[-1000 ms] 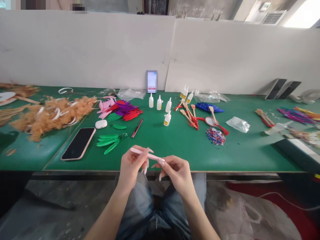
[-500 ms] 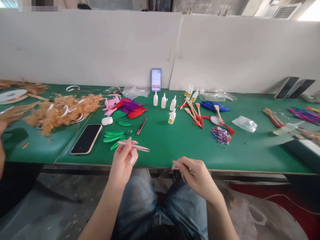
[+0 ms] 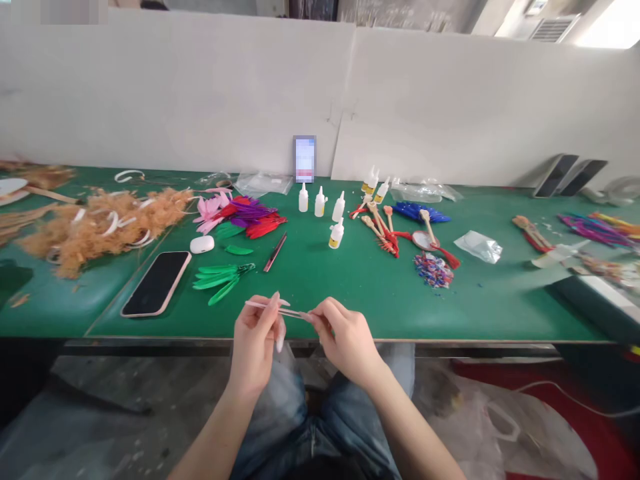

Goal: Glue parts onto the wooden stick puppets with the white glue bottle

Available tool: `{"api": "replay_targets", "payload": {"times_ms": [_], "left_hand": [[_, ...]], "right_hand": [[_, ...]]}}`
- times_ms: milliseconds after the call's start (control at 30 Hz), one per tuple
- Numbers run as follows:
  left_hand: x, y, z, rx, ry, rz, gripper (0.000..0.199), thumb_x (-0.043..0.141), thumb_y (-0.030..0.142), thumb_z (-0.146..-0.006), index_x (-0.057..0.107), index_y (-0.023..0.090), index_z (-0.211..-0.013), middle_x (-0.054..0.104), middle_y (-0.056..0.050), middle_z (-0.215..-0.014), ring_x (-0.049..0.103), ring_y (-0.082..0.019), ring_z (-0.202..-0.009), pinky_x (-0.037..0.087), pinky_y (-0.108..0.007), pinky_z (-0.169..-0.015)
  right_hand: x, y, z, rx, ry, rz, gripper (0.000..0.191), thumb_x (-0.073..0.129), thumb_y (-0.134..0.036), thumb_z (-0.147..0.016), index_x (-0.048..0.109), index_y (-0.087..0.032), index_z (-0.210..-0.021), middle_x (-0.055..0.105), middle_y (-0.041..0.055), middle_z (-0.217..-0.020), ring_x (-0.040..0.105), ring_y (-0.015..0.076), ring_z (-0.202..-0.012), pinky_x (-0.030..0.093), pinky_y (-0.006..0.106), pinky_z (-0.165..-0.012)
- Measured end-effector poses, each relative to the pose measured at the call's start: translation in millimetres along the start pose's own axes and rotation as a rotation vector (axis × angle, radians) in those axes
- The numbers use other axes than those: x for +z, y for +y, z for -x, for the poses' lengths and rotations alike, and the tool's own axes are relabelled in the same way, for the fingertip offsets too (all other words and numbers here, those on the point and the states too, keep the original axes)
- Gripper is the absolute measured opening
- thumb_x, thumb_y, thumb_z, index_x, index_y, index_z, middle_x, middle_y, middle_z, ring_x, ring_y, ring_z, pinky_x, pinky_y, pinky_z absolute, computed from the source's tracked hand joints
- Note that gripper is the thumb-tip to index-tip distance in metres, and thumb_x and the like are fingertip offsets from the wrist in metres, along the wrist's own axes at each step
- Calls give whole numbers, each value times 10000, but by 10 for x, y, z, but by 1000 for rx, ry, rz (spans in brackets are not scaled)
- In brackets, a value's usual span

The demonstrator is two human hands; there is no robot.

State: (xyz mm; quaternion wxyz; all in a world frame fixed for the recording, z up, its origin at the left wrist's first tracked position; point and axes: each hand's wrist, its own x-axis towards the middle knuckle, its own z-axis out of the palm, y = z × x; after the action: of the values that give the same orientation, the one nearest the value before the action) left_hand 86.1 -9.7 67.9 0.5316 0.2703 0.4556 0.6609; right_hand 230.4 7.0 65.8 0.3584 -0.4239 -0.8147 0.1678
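At the lower centre of the frame, I had the left hand point(image 3: 255, 343) holding the pink tweezers point(image 3: 293, 313), its fingers closed round them just above the front edge of the green worktop point(image 3: 400, 313). The right hand point(image 3: 349, 339) met the tweezers' tips, its fingers pinched narrow; I could not tell whether they gripped anything small there. Left of centre, I saw green feathers point(image 3: 216, 277) lying beside a smartphone point(image 3: 157, 285). Near the middle stood a small dropper bottle point(image 3: 336, 235), and right of centre lay a pile of multicoloured bits point(image 3: 434, 271).
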Motion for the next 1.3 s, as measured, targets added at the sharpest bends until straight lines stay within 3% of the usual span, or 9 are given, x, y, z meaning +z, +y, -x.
{"api": "replay_targets", "payload": {"times_ms": [233,467,667,767,933,1000,1133,1233,1300], "left_hand": [[-15,-32,-84,69,84,21,331,690,343,-757,440,171,-625,362,104,-372,283,-13,-315,248,-143,-360],[146,-245,-50,-54,-106,-163,306,666,411,-760,508,164,-674,379,90,-389,331,-34,-326,254,-156,-337],[116,-345,-144,-118,-181,-169,243,639,388,-785,525,175,-813,429,84,-481,399,-41,-372,316,-147,-357],[238,-385,-134,-132,-232,-161,232,629,380,-794,520,175,-787,428,81,-480,410,-47,-381,329,-149,-358],[289,-334,-205,-95,-345,-311,372,523,449,-848,527,173,-1097,546,42,-567,485,-86,-431,404,-193,-398],[118,-303,-284,-7,-294,-419,449,514,448,-851,478,180,-1208,598,18,-653,520,-96,-477,436,-209,-439],[-405,-309,-444,126,-199,-684,320,556,410,-832,583,168,-1040,615,-3,-681,563,-108,-567,488,-229,-563],[-654,-334,-504,80,-305,-743,295,547,399,-839,615,168,-1010,638,-24,-725,595,-129,-634,511,-254,-635],[-686,-346,-514,70,-356,-749,288,544,387,-843,624,172,-1019,644,-29,-747,601,-134,-654,510,-256,-645]], "right_hand": [[-87,174,121,75,31,79,396,278,-302,-989,475,-187,-665,511,-3,-597,464,94,-486,326,204,-490],[-117,228,246,167,-74,-139,306,347,-336,-964,576,-182,-835,634,22,-686,551,106,-532,374,200,-517],[-192,392,372,545,63,-313,303,413,-430,-924,539,-182,-801,535,-24,-558,494,97,-461,359,188,-459],[-142,328,334,508,-59,-447,298,478,-454,-891,559,-177,-964,615,10,-709,573,113,-590,404,187,-511],[-207,330,359,581,-190,-513,406,338,-464,-946,571,-174,-782,459,-57,-450,441,83,-390,355,186,-445],[-406,550,482,659,-70,-422,429,307,-481,-943,600,-168,-938,488,-45,-485,451,100,-392,353,198,-423],[-1077,1342,854,888,507,290,440,280,-412,-940,580,-162,-1142,626,33,-671,539,152,-509,426,276,-575],[-1619,1978,1077,1025,600,766,445,301,-312,-928,565,-105,-1220,658,148,-891,605,255,-814,410,350,-705],[-1888,2310,1150,1073,597,828,449,352,-300,-912,553,-101,-1261,606,218,-1050,580,303,-925,382,385,-712]]}}
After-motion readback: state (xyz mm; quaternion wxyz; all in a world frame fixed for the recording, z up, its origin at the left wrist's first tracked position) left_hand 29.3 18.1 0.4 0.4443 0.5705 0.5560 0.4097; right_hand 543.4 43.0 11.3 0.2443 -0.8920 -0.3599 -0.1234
